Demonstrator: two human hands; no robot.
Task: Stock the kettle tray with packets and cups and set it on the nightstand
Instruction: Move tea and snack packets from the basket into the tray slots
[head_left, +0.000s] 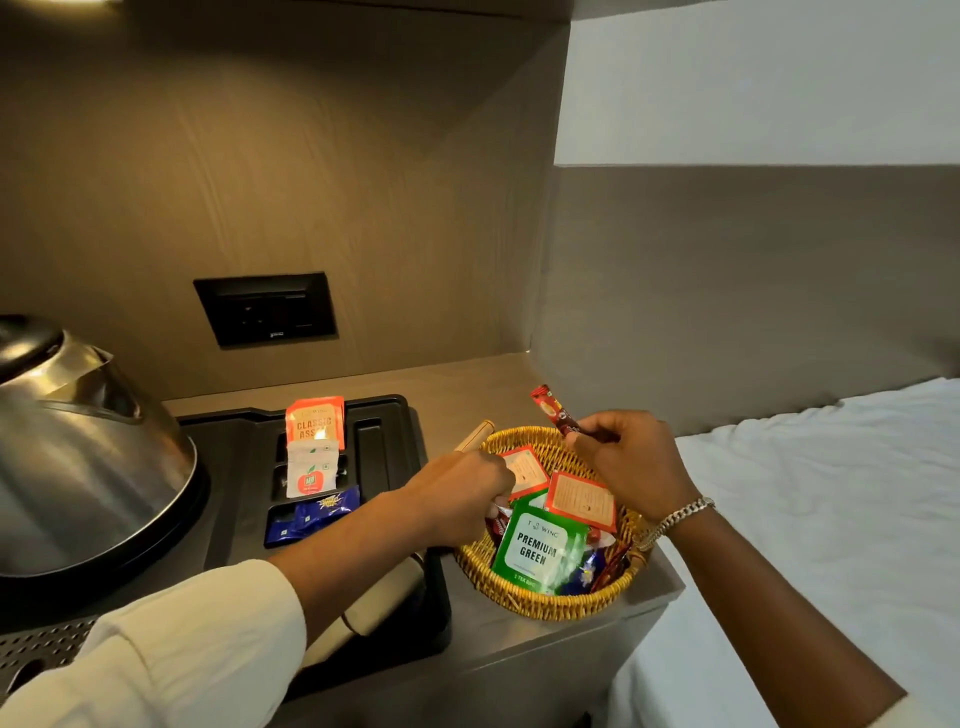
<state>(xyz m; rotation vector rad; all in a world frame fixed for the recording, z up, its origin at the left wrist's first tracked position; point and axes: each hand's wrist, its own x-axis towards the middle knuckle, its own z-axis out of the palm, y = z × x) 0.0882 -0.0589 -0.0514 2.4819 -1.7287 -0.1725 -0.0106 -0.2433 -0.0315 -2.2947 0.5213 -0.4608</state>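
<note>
Over the wicker basket on the nightstand top, in the head view, I am working both hands at once. My right hand is pinching a dark red stick sachet by its lower end, the rest of it poking up and away past the basket's far rim. My left hand is curling closed down among the packets at the basket's near-left side; what it is gripping, I cannot tell. Beside the basket, the black kettle tray is sitting with the steel kettle on its left and 3 slots already carrying an orange tea packet, a white sachet and blue sachets. I am seeing no cups.

I am judging these packets as featherlight, thin, floppy and a bit slick, so I am favouring a fingertip pinch at a sealed edge. The green tea envelope looks flatter and stiffer; a corner suits it.
</note>
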